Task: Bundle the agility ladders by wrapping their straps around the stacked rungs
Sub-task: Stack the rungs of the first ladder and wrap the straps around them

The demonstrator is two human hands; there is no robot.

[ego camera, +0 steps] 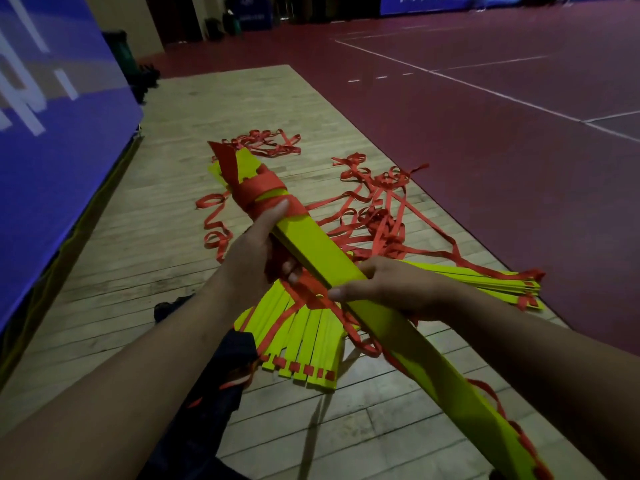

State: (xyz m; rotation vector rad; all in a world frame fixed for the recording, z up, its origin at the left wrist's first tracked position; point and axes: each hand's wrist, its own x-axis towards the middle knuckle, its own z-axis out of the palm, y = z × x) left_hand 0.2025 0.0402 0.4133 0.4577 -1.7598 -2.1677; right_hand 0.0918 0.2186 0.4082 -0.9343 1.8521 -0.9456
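Head view: both hands hold a stack of yellow rungs [311, 244] slanting from lower right to upper left above a wooden floor [104, 271]. Red strap [266, 192] is wound around the stack's far end. Left hand [256, 251] grips the stack just below the wrap, thumb laid along the top, fingers curled underneath. Right hand [377, 285] clasps the middle, fingers closed around it (thumb pressing a strap at the edge). Loose rungs [304, 337] fan out on the floor beneath, tangled straps [374, 209] beyond.
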